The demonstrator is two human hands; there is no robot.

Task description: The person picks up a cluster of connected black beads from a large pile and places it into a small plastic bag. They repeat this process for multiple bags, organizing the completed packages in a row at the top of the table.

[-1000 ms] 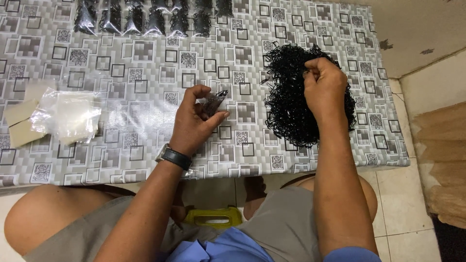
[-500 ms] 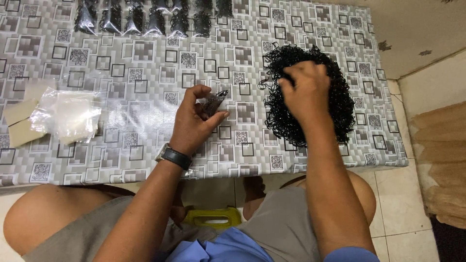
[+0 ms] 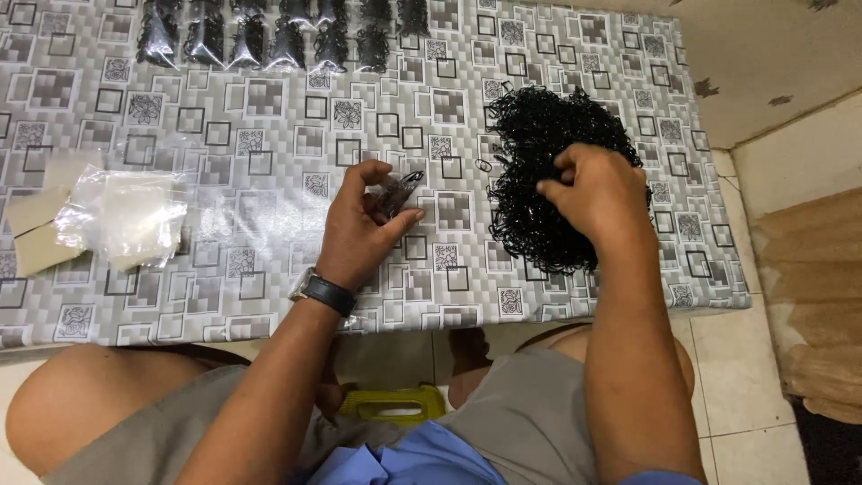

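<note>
A small clear bag sits pinched between thumb and fingers of the left hand, held just above the table near its middle. The bag is transparent, partly filled with black bands, its mouth tilted up toward the right. The right hand rests on a loose pile of black elastic bands at the right of the table, fingers curled narrow into the heap; whether it grips any bands cannot be told. One stray band lies just left of the pile. Along the far edge stands a row of filled bags holding black bands. At the left lies a stack of empty clear bags.
</note>
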